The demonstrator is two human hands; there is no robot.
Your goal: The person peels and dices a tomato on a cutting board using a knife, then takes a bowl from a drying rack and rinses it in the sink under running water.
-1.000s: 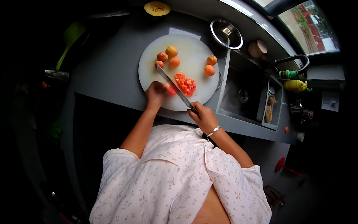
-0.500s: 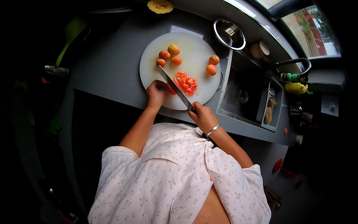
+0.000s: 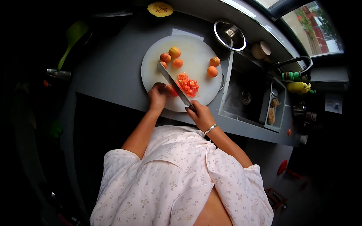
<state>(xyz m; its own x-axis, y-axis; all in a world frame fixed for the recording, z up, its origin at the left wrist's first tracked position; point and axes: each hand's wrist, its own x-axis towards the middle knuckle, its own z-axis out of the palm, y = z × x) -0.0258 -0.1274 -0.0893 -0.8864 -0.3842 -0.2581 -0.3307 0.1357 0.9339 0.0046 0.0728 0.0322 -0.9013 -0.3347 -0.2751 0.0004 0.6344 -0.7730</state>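
My right hand [image 3: 200, 115] is wrapped around the handle of a kitchen knife [image 3: 173, 85], whose long blade slants up to the left over the round white cutting board [image 3: 198, 47]. At the board's front left, my left hand [image 3: 157, 95] has its fingers curled against a red tomato piece [image 3: 172, 91], partly hidden by the fingers and next to the blade. Just right of the blade lies a pile of diced tomato [image 3: 189, 86]. Several whole orange-red tomatoes [image 3: 174, 52] sit near the knife tip, one partly behind it. Two more tomatoes [image 3: 212, 71] rest at the board's right side.
Right of the board is a dark sink [image 3: 241, 81] with a black faucet [image 3: 298, 60]. A steel bowl [image 3: 230, 34] stands behind it. A cut yellow squash half [image 3: 160, 9] lies at the back of the grey counter [image 3: 109, 71]. A green ladle [image 3: 68, 51] is at the left.
The knife and my right hand have shifted slightly left, the blade now closer to my left hand. My left hand stays at nearly the same place, and the view has tilted a little.
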